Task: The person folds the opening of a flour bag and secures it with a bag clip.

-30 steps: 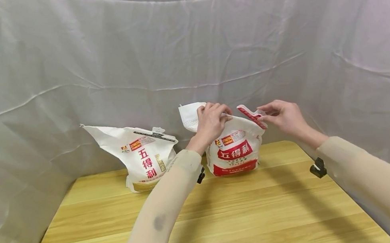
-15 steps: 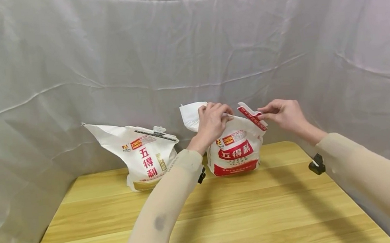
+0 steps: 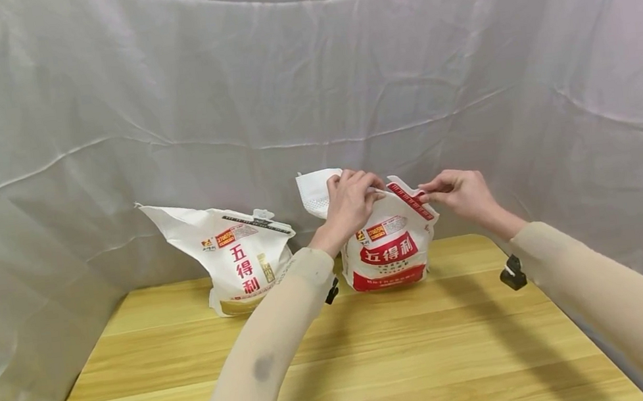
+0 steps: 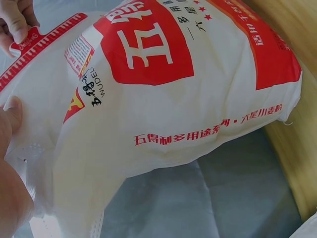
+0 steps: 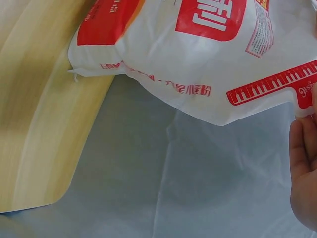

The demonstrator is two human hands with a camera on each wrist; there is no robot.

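Observation:
A white flour bag point(image 3: 389, 251) with red panels and red lettering stands at the back of the wooden table. My left hand point(image 3: 350, 202) grips its gathered top, and the white end of the bag sticks out to the left. Over the bag's upper right edge lies a red and white bag clip point(image 3: 412, 199), slanting down to the right. My right hand point(image 3: 460, 199) pinches the clip's grip tab between thumb and fingers. In the right wrist view the toothed red bar point(image 5: 272, 83) lies across the bag's plastic. Whether its jaws are closed on the bag I cannot tell.
To the left stands a second white flour bag point(image 3: 245, 262) with gold trim, its top closed by a black and white clip point(image 3: 255, 222). The wooden table point(image 3: 422, 348) has a rounded far right corner. Grey cloth point(image 3: 308, 83) hangs behind and beside it.
My right hand has moved slightly left, bringing the red clip from the bag's outer corner further over its top edge. The left hand keeps its grip in the same place.

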